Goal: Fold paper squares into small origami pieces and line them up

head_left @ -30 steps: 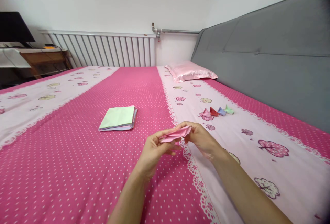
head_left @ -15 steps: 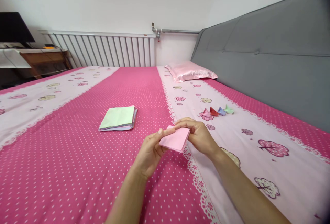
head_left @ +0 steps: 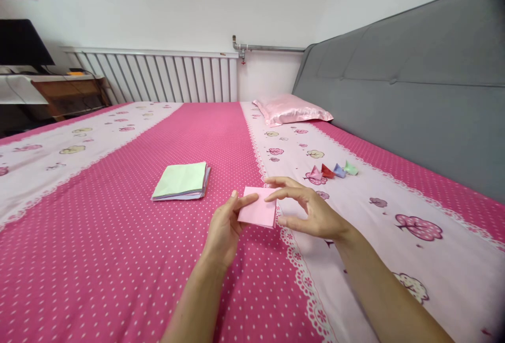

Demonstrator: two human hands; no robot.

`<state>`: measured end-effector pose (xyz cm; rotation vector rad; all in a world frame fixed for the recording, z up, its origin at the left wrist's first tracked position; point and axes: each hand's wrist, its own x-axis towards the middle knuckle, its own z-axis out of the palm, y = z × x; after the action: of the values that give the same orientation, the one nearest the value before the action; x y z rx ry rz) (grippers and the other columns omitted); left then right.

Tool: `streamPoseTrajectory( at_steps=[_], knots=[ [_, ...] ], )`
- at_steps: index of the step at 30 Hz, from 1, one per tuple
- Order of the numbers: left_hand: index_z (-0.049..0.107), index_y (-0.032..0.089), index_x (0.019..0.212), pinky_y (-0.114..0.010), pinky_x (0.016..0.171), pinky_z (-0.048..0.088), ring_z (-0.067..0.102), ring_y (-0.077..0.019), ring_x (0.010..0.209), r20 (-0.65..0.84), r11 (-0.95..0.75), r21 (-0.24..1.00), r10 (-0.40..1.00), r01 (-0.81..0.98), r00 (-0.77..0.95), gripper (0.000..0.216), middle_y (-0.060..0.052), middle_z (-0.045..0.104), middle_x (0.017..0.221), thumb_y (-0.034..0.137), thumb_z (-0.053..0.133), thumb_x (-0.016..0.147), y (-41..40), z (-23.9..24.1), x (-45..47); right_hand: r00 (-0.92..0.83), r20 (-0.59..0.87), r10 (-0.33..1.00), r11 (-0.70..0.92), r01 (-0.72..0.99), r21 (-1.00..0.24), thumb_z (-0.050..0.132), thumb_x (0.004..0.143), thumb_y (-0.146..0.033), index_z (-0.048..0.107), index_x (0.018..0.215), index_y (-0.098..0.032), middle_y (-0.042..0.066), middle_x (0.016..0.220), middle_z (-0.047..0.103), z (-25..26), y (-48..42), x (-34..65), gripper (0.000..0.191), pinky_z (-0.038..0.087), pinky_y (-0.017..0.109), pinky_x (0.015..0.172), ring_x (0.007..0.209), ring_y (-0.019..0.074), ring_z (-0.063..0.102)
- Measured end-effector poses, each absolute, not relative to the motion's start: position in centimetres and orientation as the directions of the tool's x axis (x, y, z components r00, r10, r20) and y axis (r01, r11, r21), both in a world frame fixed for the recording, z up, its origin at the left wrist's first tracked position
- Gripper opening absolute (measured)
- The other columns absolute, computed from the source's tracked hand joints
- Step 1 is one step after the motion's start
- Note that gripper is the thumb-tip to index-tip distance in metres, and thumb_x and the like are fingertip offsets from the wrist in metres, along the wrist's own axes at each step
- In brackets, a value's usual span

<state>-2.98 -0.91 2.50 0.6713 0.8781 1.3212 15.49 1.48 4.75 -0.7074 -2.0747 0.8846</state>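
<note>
A small folded square of pink paper point(head_left: 258, 211) is held above the bed by my left hand point(head_left: 223, 230), which grips its left side with a finger lying on top. My right hand point(head_left: 311, 209) is at the paper's right edge, its fingers spread and the thumb apart from the forefinger. One right fingertip is over or touching the paper's top face; I cannot tell which. A stack of square paper sheets point(head_left: 181, 181), pale green on top, lies to the left. Several small folded paper pieces point(head_left: 327, 171) in pink, red, blue and green sit in a row beyond my right hand.
The bed has a pink dotted and tree-patterned cover point(head_left: 118, 238). A pink pillow point(head_left: 292, 109) lies at the far side near the grey headboard point(head_left: 406, 64). Along the wall runs a white radiator point(head_left: 158, 74). A desk point(head_left: 71, 90) with a black monitor point(head_left: 23, 43) stands at far left.
My right hand has loosened from the pink paper and its fingers have spread. The paper has turned and shifted slightly left and up, still in my left hand.
</note>
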Motion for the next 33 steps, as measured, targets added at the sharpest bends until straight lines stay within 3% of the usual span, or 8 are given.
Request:
streamPoseTrajectory(
  at_steps=[9, 19, 27, 33],
  knots=[
    [0.070, 0.009, 0.083, -0.022, 0.063, 0.044, 0.058, -0.0148, 0.071, -0.156, 0.151, 0.833, 0.987, -0.532, 0.036, 0.035, -0.010, 0.068, 0.083, 0.041, 0.057, 0.073, -0.9, 2.5, -2.9, -0.561, 0.428, 0.709, 0.617, 0.199, -0.761, 0.063, 0.065, -0.009, 0.064, 0.093, -0.028, 0.002, 0.124, 0.046, 4.7, 1.4, 15.1, 0.033, 0.029, 0.044, 0.100, 0.119, 0.0226, 0.039],
    [0.070, 0.010, 0.085, -0.025, 0.066, 0.043, 0.058, -0.0161, 0.070, -0.140, 0.159, 0.853, 0.987, -0.497, 0.076, 0.039, -0.010, 0.068, 0.079, 0.044, 0.058, 0.071, -0.9, 2.4, -2.9, -0.458, 0.398, 0.795, 0.538, 0.230, -0.811, 0.064, 0.072, -0.026, 0.067, 0.082, -0.027, 0.002, 0.118, 0.051, 4.3, 1.5, 14.7, 0.011, 0.034, 0.044, 0.096, 0.115, 0.0215, 0.043],
    [0.069, 0.011, 0.092, -0.028, 0.075, 0.042, 0.060, -0.0194, 0.079, -0.046, 0.126, 0.892, 0.981, -0.434, 0.191, 0.041, -0.010, 0.069, 0.083, 0.045, 0.052, 0.075, -1.1, 2.2, -2.8, -0.430, 0.354, 0.830, 0.479, 0.227, -0.848, 0.063, 0.071, -0.021, 0.068, 0.079, -0.027, 0.003, 0.112, 0.055, 3.7, 1.8, 14.3, 0.011, 0.039, 0.039, 0.090, 0.107, 0.0191, 0.049],
    [0.069, 0.014, 0.094, -0.029, 0.071, 0.044, 0.062, -0.0204, 0.077, 0.021, 0.057, 0.927, 0.979, -0.372, 0.202, 0.034, -0.010, 0.070, 0.084, 0.039, 0.058, 0.073, -1.6, 2.8, -2.4, -0.379, 0.342, 0.860, 0.443, 0.219, -0.869, 0.066, 0.069, -0.033, 0.069, 0.072, -0.023, 0.004, 0.090, 0.062, 3.3, 1.9, 13.8, 0.011, 0.044, 0.034, 0.076, 0.085, 0.0177, 0.058]
  ],
)
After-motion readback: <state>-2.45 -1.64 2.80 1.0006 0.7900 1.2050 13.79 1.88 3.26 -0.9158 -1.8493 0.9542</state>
